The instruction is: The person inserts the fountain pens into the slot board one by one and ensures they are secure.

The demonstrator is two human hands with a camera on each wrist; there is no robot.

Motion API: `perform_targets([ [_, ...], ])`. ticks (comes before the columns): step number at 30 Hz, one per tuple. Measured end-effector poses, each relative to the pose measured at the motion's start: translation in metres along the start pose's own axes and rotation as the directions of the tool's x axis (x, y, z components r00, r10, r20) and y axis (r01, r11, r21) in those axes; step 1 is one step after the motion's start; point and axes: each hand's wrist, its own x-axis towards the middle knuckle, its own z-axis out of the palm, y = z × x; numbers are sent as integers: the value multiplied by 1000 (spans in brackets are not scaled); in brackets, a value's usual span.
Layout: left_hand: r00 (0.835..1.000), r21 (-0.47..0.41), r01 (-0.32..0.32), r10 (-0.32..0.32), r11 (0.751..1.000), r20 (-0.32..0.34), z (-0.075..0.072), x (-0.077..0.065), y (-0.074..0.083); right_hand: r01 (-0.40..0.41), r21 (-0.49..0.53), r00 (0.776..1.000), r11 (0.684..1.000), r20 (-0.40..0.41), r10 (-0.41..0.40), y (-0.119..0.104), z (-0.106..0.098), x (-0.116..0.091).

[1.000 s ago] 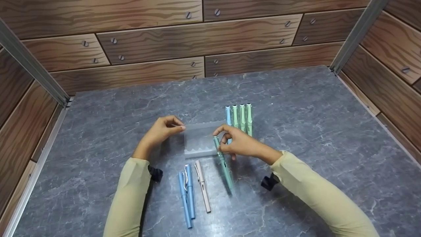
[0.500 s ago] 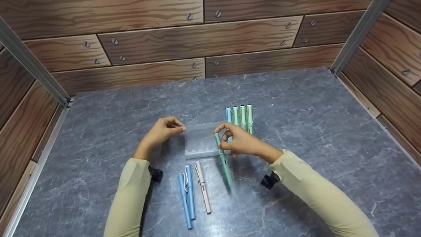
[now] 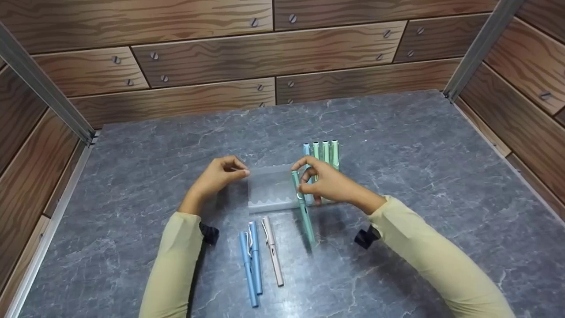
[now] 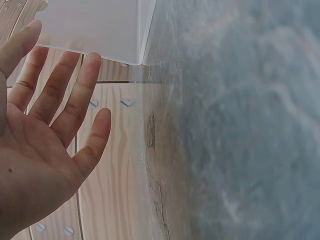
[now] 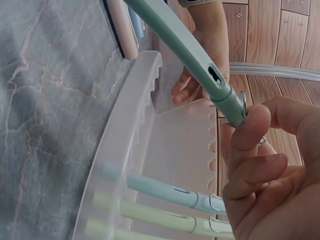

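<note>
My right hand [image 3: 329, 182] pinches a teal-green fountain pen [image 3: 306, 218] near its capped upper end. The pen slants over the front wall of a translucent plastic pen tray [image 3: 273, 182], its lower end toward me. My left hand [image 3: 218, 176] holds the tray's left edge between thumb and fingertips; in the left wrist view the little finger [image 4: 97, 132] stands away from it. At the tray's right lie a light blue pen [image 5: 162, 190] and three light green pens [image 3: 335, 152], side by side in the notches, partly hidden by my right hand.
Two blue pens [image 3: 255, 260] and a grey-beige pen [image 3: 273, 251] lie on the marbled table [image 3: 397, 132] in front of the tray. Wood-patterned panels [image 3: 265, 48] wall the back and sides.
My right hand has moved slightly away from me and to the right, carrying the teal-green pen. The left hand stays at the tray's edge.
</note>
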Motion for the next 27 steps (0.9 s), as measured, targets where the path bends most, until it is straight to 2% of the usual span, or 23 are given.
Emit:
perform_targets([
  [7,1000,0,19,-19,1000,11,0,1,2,13,4,1000,1000,-11,-13,-1,-4,0],
  [18,1000,18,-19,19,1000,-1,1,2,0,24,-21,999,999,-33,-25,-4,-7,4],
  [27,1000,-5,-15,15,1000,-8,0,0,0,31,-16,998,999,-57,-32,-8,-8,6],
])
